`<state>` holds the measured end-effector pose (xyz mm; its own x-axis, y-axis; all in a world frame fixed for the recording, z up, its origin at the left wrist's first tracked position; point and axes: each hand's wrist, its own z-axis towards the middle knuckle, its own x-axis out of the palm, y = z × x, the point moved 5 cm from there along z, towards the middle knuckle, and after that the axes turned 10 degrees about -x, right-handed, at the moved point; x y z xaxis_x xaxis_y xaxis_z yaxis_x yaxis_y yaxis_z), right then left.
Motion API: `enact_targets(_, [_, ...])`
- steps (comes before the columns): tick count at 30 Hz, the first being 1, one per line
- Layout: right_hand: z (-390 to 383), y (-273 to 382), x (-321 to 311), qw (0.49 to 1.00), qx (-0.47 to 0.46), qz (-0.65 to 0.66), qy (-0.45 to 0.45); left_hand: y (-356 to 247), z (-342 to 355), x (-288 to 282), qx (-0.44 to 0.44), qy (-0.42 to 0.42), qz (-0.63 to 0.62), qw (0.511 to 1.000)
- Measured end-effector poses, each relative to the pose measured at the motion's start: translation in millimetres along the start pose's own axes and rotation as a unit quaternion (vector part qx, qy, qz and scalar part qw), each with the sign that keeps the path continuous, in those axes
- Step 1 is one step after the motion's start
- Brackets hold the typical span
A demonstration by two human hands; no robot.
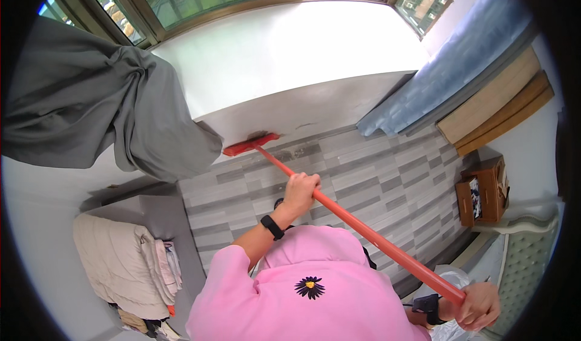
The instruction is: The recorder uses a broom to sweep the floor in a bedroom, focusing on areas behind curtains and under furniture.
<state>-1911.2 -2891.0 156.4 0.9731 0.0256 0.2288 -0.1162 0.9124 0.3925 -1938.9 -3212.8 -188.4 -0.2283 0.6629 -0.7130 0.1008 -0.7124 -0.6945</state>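
I hold a broom with a long orange-red handle in both hands. My left hand grips the handle about midway, a black watch on that wrist. My right hand is closed around the near end of the handle at the lower right. The red broom head rests on the grey striped tile floor, pressed against the base of the white wall under the window ledge. I wear a pink top with a dark flower print.
A grey curtain hangs bunched at the left and a blue curtain at the right. Wooden boards lean by the right wall above a small brown wooden cabinet. Folded bedding sits at the lower left, a pale tufted headboard at the lower right.
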Motion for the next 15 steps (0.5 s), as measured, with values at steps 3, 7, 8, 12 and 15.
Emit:
enact_targets(3, [9.7,-43.7,-4.7,0.989,0.072,0.112,0.061,25.9,12.8,4.8,-0.015,-0.026,0.032,0.999])
enact_targets(7, [-24.5,-36.6,-17.9,0.937,-0.064,-0.264,-0.221,44.9,30.0,49.2,-0.015,-0.003,0.056,0.998])
enact_targets(8, [-21.3,-45.6,-21.8,0.958,-0.009,-0.249,-0.138,51.3,28.9,58.8,-0.013,0.016,0.05,0.999])
enact_targets(12, [-22.2,-31.8,-13.5,0.991,0.009,-0.127,-0.05,31.5,12.4,66.4,0.009,0.04,0.014,0.999])
enact_targets(15, [-14.7,7.8,-4.2,0.955,0.107,0.201,0.192,5.4,-11.3,41.3,0.04,0.077,0.001,0.996])
